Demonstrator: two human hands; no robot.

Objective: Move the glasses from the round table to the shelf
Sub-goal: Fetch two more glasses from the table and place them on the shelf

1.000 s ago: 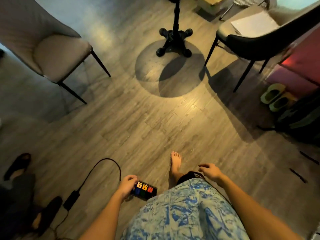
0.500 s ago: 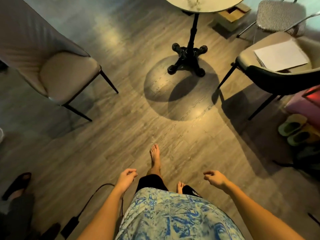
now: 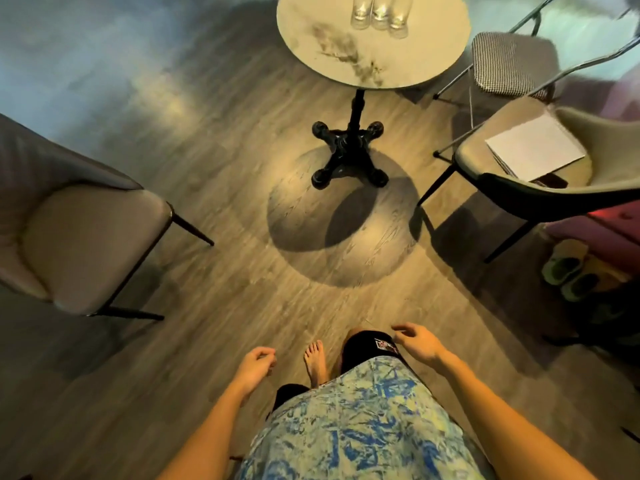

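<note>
Three clear glasses stand close together near the middle of the round marble-topped table at the top of the view; their upper parts are cut off by the frame edge. The table rests on a black pedestal base. My left hand hangs low by my hip, fingers loosely curled, holding nothing. My right hand is out in front of my thigh with its fingers spread, also holding nothing. Both hands are far from the table. No shelf is in view.
A grey padded chair stands at the left. At the right is a dark-backed chair with white papers on its seat, and behind it a checkered folding chair. Green slippers lie by a pink cabinet. Wood floor lies between me and the table.
I have walked forward and the view has lifted: the table top and its glasses came into sight. The power strip and cable dropped out of view behind me. Both hands stay empty.
</note>
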